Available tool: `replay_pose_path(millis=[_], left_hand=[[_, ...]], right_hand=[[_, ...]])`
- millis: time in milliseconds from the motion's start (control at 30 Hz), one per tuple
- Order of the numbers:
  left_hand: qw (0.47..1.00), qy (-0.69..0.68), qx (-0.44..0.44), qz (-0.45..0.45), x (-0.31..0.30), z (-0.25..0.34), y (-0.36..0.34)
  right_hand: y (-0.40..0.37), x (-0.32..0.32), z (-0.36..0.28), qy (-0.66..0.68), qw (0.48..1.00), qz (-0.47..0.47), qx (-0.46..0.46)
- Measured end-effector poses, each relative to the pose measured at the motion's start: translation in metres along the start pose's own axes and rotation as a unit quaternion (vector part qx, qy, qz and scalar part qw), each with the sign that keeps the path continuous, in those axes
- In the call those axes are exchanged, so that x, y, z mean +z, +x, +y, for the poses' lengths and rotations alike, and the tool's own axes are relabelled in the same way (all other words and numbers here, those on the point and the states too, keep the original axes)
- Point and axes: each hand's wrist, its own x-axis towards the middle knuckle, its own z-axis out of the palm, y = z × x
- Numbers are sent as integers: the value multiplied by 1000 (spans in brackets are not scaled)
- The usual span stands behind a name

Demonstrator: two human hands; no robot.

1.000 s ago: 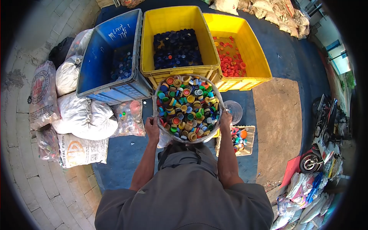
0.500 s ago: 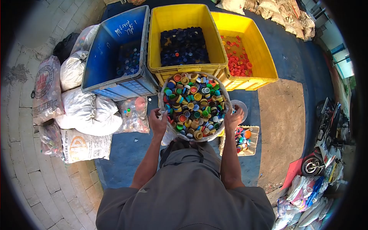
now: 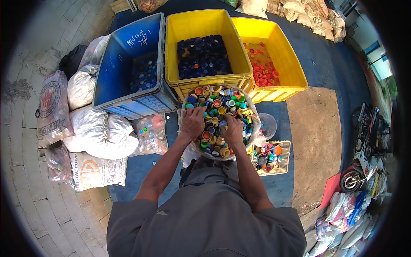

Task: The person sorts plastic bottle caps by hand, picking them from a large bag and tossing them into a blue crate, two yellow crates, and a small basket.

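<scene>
A round sack-lined container (image 3: 256,124) stands in front of my body, filled with mixed bottle caps (image 3: 221,110). Over the left part of the caps is my left hand (image 3: 193,123), its fingers bent down onto them; what they hold, if anything, is hidden. My right hand (image 3: 232,130) is at the middle of the heap with its fingers pinched beside a bluish cap. Beyond the container are a yellow bin (image 3: 209,79) with dark blue caps, a second yellow bin (image 3: 280,32) with red caps, and a blue bin (image 3: 112,64) with blue caps.
White sacks (image 3: 92,126) and bags of caps (image 3: 150,135) lie at the left. A cream basket (image 3: 274,169) of mixed items and a clear round tub (image 3: 267,125) are right of the container. A motorcycle (image 3: 353,177) and more bags (image 3: 342,210) are farther right.
Both hands have left the container's sides and moved inward onto the caps. The whole view has shifted slightly.
</scene>
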Motion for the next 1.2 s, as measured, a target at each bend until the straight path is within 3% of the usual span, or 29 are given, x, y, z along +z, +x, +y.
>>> replay_pose_path(millis=[100, 200, 267, 300, 433, 533, 567, 633, 667, 733, 767, 833, 933, 1067, 1100, 1200], left_hand=[[995, -10, -89, 49, -1, -22, 5], [992, -12, -127, -16, 2, -49, 7], [990, -24, -126, -56, 8, -60, 9], [989, -23, -124, -73, 10, -63, 10], [985, -16, -130, -110, 12, -66, 12], [994, -19, -90, -56, 8, -59, 11], [995, -20, -91, -43, 9, -60, 11], [995, -24, -92, -19, 12, -59, 10], [988, -83, -130, -15, 13, -58, 9], [958, -197, -209, -5, 7, -57, 8], [905, -329, -268, 21, 5, -54, 8], [737, -564, -366, 73, -6, -43, 3], [506, -745, -430, 64, -27, -48, -11], [416, -792, -444, 59, -19, -60, -42], [471, -744, -471, 49, -20, -57, -44], [769, -480, -421, -26, -14, -48, -50]], right_hand=[[-11, -13, 14, 126, 989, 53, 58], [-26, -25, 29, 280, 941, 66, 177], [-33, -25, 40, 422, 870, 58, 249], [-34, -31, 31, 425, 865, 57, 263], [-38, -28, 19, 672, 671, 82, 303], [-37, -14, 24, 554, 764, 42, 328], [-37, -5, 23, 415, 880, 39, 227], [-33, -5, 9, 225, 970, 3, 94], [-31, -4, 2, 124, 992, -16, 25], [-28, 3, -16, 65, 996, -57, -6], [-25, 6, -23, 35, 996, -77, -24], [-20, 15, -33, 4, 995, -102, -14], [-15, 28, -38, -40, 992, -122, -8], [-15, 34, -30, -52, 991, -119, -35], [-15, 34, -30, -49, 991, -117, -37], [-12, 27, -28, -8, 998, -57, -30]])
